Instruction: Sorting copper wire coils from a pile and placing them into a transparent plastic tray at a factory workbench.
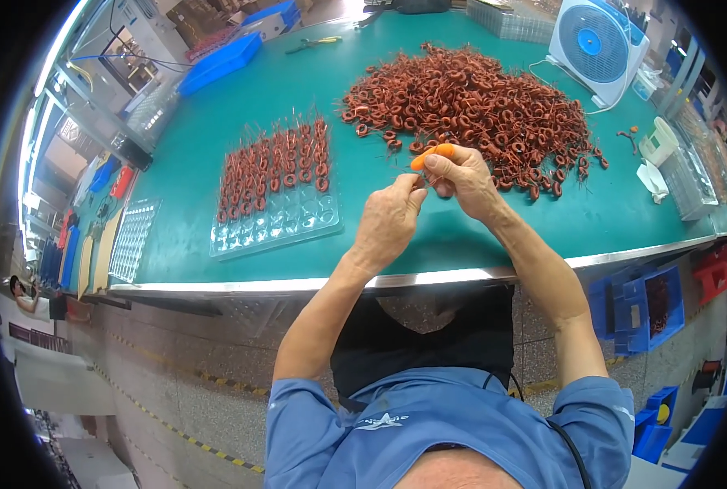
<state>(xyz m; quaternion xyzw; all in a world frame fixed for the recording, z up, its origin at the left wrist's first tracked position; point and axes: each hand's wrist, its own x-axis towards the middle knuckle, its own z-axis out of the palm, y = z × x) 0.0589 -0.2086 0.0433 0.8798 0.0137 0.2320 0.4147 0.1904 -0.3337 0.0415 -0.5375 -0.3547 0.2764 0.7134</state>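
Observation:
My left hand [388, 218] and my right hand [465, 181] meet above the table's near half, both closed in a pinch. An orange sleeve [431, 156], apparently a finger cot, covers the right index finger. Thin wire ends show between the fingertips, and a copper-red ring coil [443, 191] is partly hidden under the right fingers. What the left fingertips grip is too small to make out. Left of my hands lies a clear plastic tray [298, 218]; ring coils [274, 155] with upright wire leads fill its far rows, while pockets nearest me hold none. Beyond my hands spreads a large pile of coils [469, 102].
A blue and white fan [589, 45] stands at the back right. Pliers [315, 44] lie at the far side, near a blue bin [221, 63]. White containers [659, 143] sit by the right edge. Below, a blue crate [653, 310] stands at the right.

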